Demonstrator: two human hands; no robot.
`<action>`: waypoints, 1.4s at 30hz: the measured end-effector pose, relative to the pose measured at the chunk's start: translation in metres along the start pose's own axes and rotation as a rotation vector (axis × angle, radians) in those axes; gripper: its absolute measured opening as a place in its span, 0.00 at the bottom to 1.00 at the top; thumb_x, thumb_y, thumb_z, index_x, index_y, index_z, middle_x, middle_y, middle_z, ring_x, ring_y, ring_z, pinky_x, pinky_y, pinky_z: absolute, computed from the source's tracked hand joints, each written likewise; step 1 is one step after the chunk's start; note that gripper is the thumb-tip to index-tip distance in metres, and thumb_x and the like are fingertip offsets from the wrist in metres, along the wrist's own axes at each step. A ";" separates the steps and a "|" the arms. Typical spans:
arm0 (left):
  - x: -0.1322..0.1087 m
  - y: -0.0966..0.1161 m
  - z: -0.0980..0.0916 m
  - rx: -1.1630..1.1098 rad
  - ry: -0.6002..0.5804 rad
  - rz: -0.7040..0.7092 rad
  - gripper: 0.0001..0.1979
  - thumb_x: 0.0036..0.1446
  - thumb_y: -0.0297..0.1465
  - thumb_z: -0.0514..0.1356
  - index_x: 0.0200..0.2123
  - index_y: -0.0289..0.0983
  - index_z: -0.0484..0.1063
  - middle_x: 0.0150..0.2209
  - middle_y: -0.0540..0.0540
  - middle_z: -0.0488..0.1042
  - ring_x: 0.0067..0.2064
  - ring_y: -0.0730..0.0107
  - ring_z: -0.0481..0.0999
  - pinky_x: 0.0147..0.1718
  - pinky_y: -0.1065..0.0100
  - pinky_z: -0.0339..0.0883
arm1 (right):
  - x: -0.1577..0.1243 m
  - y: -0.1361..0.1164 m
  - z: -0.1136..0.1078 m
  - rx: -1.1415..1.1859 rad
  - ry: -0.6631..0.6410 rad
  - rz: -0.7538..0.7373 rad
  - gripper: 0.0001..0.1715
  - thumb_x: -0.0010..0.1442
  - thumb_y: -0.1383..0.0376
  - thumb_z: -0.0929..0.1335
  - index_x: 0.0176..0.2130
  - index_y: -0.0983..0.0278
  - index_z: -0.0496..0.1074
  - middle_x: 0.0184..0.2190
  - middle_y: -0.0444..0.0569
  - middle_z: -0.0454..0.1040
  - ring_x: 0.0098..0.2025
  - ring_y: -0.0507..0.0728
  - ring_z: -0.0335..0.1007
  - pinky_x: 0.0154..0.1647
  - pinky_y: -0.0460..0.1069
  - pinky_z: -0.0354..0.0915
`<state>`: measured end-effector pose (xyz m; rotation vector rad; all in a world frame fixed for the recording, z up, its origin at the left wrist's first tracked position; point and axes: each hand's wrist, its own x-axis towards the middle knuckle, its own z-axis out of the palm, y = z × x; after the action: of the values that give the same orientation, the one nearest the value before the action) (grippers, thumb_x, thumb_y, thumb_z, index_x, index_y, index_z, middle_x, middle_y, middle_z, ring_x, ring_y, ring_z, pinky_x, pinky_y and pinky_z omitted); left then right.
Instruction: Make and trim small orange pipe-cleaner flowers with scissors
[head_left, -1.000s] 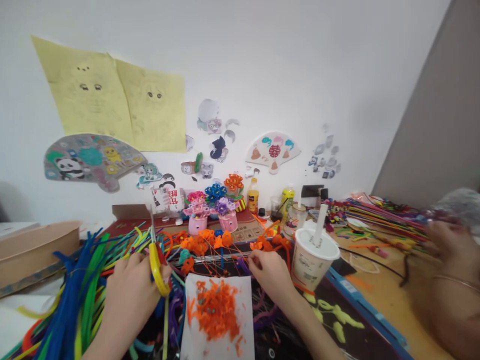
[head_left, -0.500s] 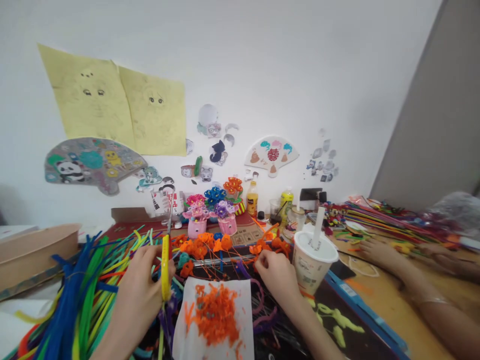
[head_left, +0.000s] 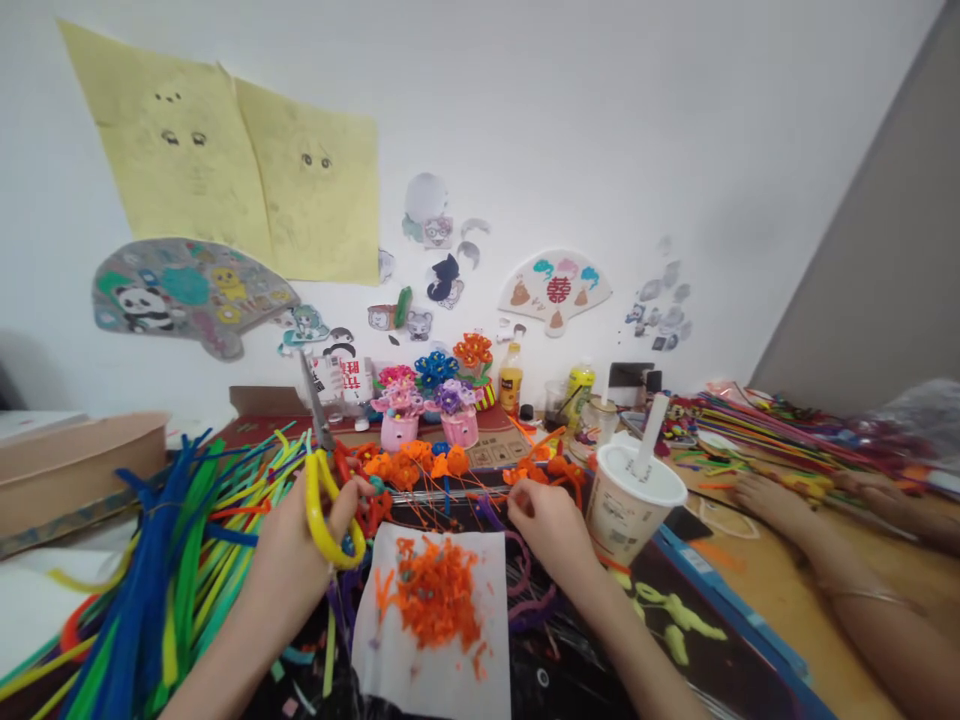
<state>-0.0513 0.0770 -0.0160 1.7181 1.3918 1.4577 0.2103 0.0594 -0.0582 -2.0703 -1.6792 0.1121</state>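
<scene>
My left hand (head_left: 300,530) is closed around scissors (head_left: 330,515) with a yellow handle; their blades point up and away, toward the wall. Its fingertips are by a teal fuzzy piece and orange pipe-cleaner flowers (head_left: 409,463), and I cannot tell whether they touch. My right hand (head_left: 547,525) has its fingers curled in a pinch at the right end of the flower row; what is between them, if anything, is hidden. Between my hands lies white paper (head_left: 491,650) with a heap of orange fuzzy clippings (head_left: 439,600).
Bundled pipe cleaners (head_left: 142,570) lie at left. A paper cup (head_left: 630,505) with a straw stands right of my right hand. Potted pipe-cleaner flowers (head_left: 439,400) and bottles (head_left: 510,380) line the wall. Another person's hands (head_left: 780,500) rest on the table at far right.
The scissors have tipped in my left hand, so the handle loops show more fully and the blades lean left. My right hand stays pinched near the flowers. The view has shifted slightly.
</scene>
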 end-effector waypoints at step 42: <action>-0.033 0.034 0.013 -0.686 -0.376 -0.346 0.21 0.55 0.49 0.59 0.42 0.39 0.70 0.25 0.51 0.71 0.23 0.74 0.68 0.24 0.72 0.61 | -0.054 -0.086 -0.041 0.678 -0.315 -0.696 0.11 0.61 0.58 0.68 0.36 0.63 0.75 0.27 0.43 0.75 0.24 0.49 0.66 0.25 0.42 0.60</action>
<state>-0.0235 0.0381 -0.0045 1.1601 0.8005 1.1514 0.1340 0.0085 0.0012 -0.9546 -2.0698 0.6921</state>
